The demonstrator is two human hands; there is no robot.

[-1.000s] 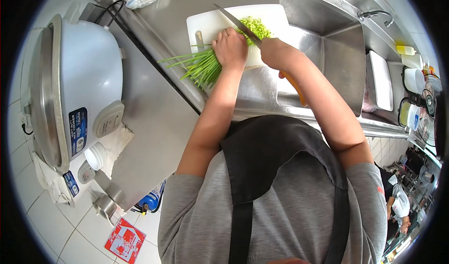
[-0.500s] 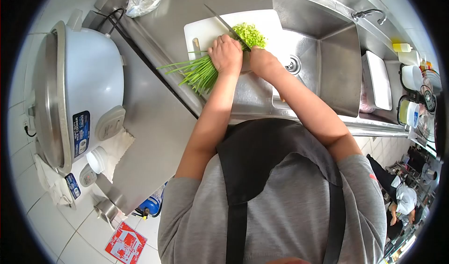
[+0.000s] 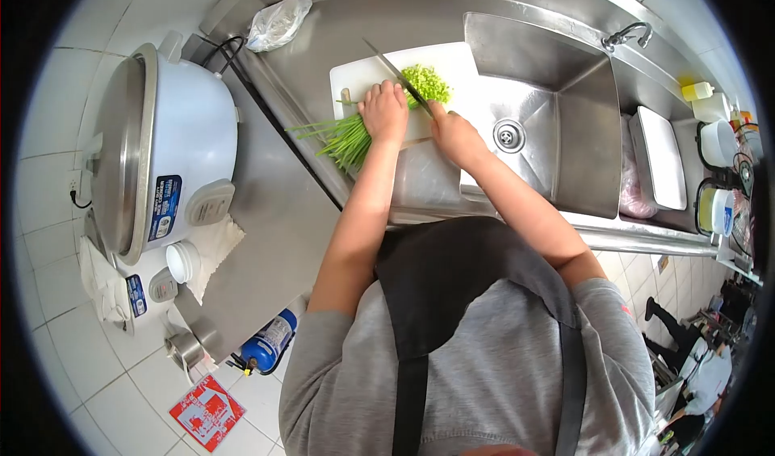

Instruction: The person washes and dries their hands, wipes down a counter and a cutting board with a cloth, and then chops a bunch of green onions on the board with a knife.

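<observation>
A bundle of long green stalks [image 3: 345, 139] lies across the left part of a white cutting board [image 3: 355, 75], its ends hanging past the board's edge. Pressed down over the bundle is my left hand [image 3: 384, 113], fingers curled round it. My right hand [image 3: 454, 135] grips the handle of a long knife [image 3: 391, 67], whose blade points up and to the left, beside my left fingertips. Chopped green pieces [image 3: 427, 83] are heaped on the board on the blade's far side.
A steel sink [image 3: 583, 109] with a faucet [image 3: 630, 36] adjoins the board's right side. A plastic bag [image 3: 278, 25] lies at the back left. A large rice cooker [image 3: 194, 133] stands left. White tray [image 3: 660, 157] and containers are right. Another person [image 3: 704, 375] is at far lower right.
The whole view has shifted, with the counter now lower in the picture. The knife has stayed beside my left hand, and my right hand still holds it.
</observation>
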